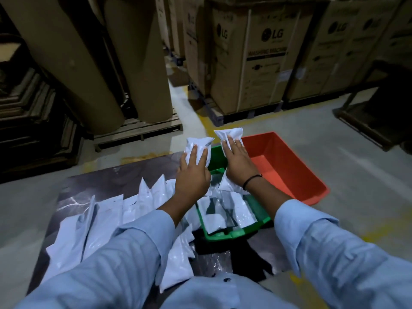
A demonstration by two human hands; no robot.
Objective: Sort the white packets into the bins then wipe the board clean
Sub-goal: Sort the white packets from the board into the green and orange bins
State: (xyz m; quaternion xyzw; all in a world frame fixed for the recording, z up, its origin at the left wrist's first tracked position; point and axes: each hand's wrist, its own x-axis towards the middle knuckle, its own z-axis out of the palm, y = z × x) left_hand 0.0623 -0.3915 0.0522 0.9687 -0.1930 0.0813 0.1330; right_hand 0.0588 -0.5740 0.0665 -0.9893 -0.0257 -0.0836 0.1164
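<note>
A dark marbled board (107, 181) lies on the grey concrete floor (356, 175) of a dim warehouse. White packets (93, 221) lie in overlapping rows across the board's left and near part. At its right edge sits a green bin (259, 216) with several packets inside; just beyond it to the right is a red bin (287, 166). The left hand (192, 177) grips one white packet (198, 148) over the board's far edge, and the right hand (237, 160) grips another packet (229, 134) above the green bin. Far off stand LG washing machine cartons (256, 56) on pallets, and big brown paper rolls (73, 54) on the left.
</note>
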